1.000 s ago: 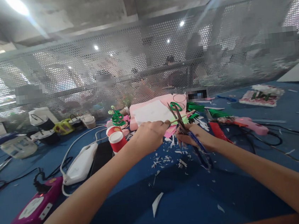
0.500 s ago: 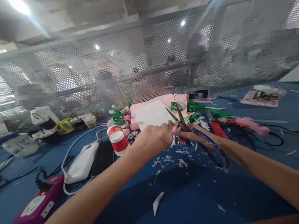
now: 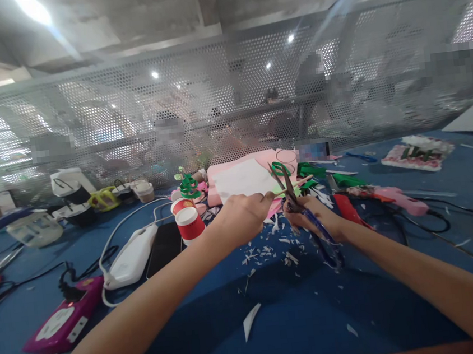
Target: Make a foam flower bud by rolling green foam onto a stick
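My left hand point(image 3: 246, 214) is closed, pinching one end of a thin pale stick point(image 3: 290, 187). The stick points right and passes the blades of the scissors point(image 3: 289, 189); I cannot tell whether they touch. My right hand point(image 3: 314, 214) is wrapped round the scissors near their pivot. Their dark blades point up and stand a little apart, while the blue handles hang below the hand. Behind my hands, a white sheet point(image 3: 241, 179) lies on pink sheets point(image 3: 214, 165). Small white paper scraps point(image 3: 265, 251) are scattered on the blue table below.
Red-and-white paper cups point(image 3: 190, 226), a black phone point(image 3: 164, 249), a white power bank point(image 3: 132, 258) and a purple power strip point(image 3: 67, 318) with cables lie on the left. Right stand a pink glue gun point(image 3: 401, 198) and green strips point(image 3: 346, 179). A perforated metal screen point(image 3: 228, 99) borders the back.
My right hand has shifted slightly, and the scissors have turned more upright with their handles swung left. More of the stick shows beyond the blades. My left hand has barely moved.
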Tool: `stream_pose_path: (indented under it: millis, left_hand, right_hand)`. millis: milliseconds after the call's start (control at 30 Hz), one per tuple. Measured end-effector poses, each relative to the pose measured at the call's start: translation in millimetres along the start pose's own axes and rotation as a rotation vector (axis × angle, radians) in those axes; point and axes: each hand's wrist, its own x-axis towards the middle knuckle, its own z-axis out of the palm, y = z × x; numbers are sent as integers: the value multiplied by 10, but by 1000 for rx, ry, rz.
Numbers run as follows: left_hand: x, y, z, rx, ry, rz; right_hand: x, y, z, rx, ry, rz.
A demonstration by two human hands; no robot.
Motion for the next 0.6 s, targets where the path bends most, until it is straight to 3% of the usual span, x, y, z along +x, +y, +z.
stream_pose_path:
  millis: [167, 300, 367, 467, 600]
  left_hand:
    - [32, -51, -44, -307, -11, -42]
    - [46, -139, -51, -966, -233, -119]
    - [52, -177, -23, -1138, -286, -145]
    - [57, -196, 23, -1140, -241, -187]
    - [58, -154, 23, -951, -148, -217]
  right_hand:
    - [12, 72, -3, -140, 45, -47]
    - [32, 150, 8, -232, 105, -95]
    - [37, 151, 11, -270, 114, -119]
    - [40, 121, 15, -292, 133, -105]
    - [49, 141, 36, -227, 118, -44]
